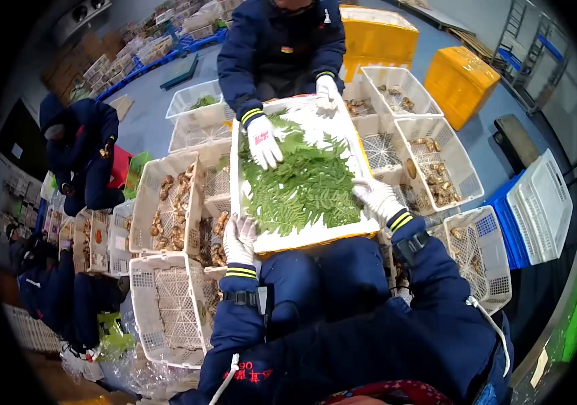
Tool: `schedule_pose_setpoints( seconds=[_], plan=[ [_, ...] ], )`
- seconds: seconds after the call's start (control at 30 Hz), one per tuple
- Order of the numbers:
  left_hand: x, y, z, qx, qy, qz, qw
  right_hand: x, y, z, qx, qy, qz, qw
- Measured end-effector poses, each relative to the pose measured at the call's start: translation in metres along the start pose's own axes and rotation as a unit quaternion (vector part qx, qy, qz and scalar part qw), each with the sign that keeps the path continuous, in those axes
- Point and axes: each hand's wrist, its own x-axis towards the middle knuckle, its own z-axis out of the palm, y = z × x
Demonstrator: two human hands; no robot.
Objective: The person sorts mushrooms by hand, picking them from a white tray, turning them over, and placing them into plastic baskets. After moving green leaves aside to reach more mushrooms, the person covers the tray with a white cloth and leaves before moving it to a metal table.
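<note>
A white foam box (pixel 281 241) with a yellow outer edge rests at my knees, and green fern fronds (pixel 302 182) cover most of its inside. My left hand (pixel 240 241), in a white glove, lies against the box's near left corner with fingers stretched out. At the right rim, my gloved right hand (pixel 377 198) has its fingers extended inward to the edge of the fronds. Opposite me, a co-worker's gloved hand (pixel 263 143) presses on the ferns. The co-worker's other gloved hand (pixel 327 89) is at the far rim.
White plastic crates flank the box; a left crate (pixel 170 202) and a right crate (pixel 435 169) hold brown mushrooms. Yellow boxes (pixel 460 84) stand behind, at right. A blue crate (pixel 504 216) leans beside a white one. Other people (pixel 82 145) work at left.
</note>
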Motion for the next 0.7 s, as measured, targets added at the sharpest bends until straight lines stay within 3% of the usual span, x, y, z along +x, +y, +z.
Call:
schedule_pose_setpoints(
  seconds=[0.03, 0.07, 0.13, 0.17, 0.2, 0.23, 0.27, 0.3, 0.33, 0.4, 0.43, 0.47, 0.53, 0.57, 0.6, 0.67, 0.7],
  plan=[
    [-0.006, 0.005, 0.005, 0.008, -0.015, -0.007, 1.0, 0.004, -0.011, 0.009, -0.017, -0.081, -0.056, 0.995],
    [-0.011, 0.005, 0.011, 0.06, -0.025, 0.018, 0.998, -0.001, -0.021, 0.016, 0.007, -0.156, -0.048, 0.987],
    [0.014, 0.005, -0.009, 0.11, -0.22, 0.003, 0.969, 0.004, -0.041, 0.021, -0.141, -0.275, -0.065, 0.949],
    [0.019, 0.005, -0.017, 0.196, -0.178, 0.009, 0.964, 0.009, -0.026, 0.031, -0.207, -0.278, -0.133, 0.928],
    [0.003, 0.022, 0.005, 0.395, -0.079, 0.023, 0.915, 0.016, -0.02, 0.035, -0.268, -0.29, -0.164, 0.904],
    [0.009, 0.027, 0.001, 0.535, -0.15, 0.158, 0.816, 0.019, -0.032, 0.03, -0.358, -0.3, -0.171, 0.868],
    [0.015, 0.033, -0.001, 0.648, -0.215, 0.283, 0.674, 0.02, -0.043, 0.025, -0.445, -0.305, -0.177, 0.823],
    [0.015, 0.046, 0.006, 0.682, -0.27, 0.244, 0.634, 0.027, -0.027, 0.027, -0.472, -0.306, -0.194, 0.803],
    [0.009, 0.063, 0.025, 0.764, -0.328, 0.317, 0.457, 0.033, -0.023, 0.026, -0.496, -0.33, -0.202, 0.777],
    [0.009, 0.077, 0.039, 0.806, -0.403, 0.245, 0.357, 0.032, -0.009, 0.02, -0.487, -0.317, -0.255, 0.773],
    [0.012, 0.079, 0.043, 0.826, -0.407, 0.236, 0.31, 0.038, -0.006, 0.022, -0.517, -0.316, -0.289, 0.741],
    [0.024, 0.078, 0.039, 0.829, -0.416, 0.235, 0.292, 0.042, -0.003, 0.02, -0.523, -0.322, -0.29, 0.734],
    [0.009, 0.082, 0.073, 0.868, -0.41, 0.208, 0.187, 0.035, -0.016, 0.01, -0.528, -0.29, -0.307, 0.737],
    [0.013, 0.076, 0.08, 0.872, -0.427, 0.158, 0.179, 0.034, -0.018, 0.007, -0.524, -0.276, -0.332, 0.734],
    [0.024, 0.067, 0.075, 0.86, -0.461, 0.174, 0.133, 0.038, -0.026, 0.012, -0.534, -0.321, -0.297, 0.723],
    [0.029, 0.054, 0.078, 0.855, -0.47, 0.19, 0.107, 0.045, -0.011, 0.027, -0.562, -0.332, -0.319, 0.687],
    [0.024, 0.045, 0.086, 0.886, -0.433, 0.157, 0.056, 0.038, -0.023, 0.024, -0.543, -0.319, -0.319, 0.708]
  ],
)
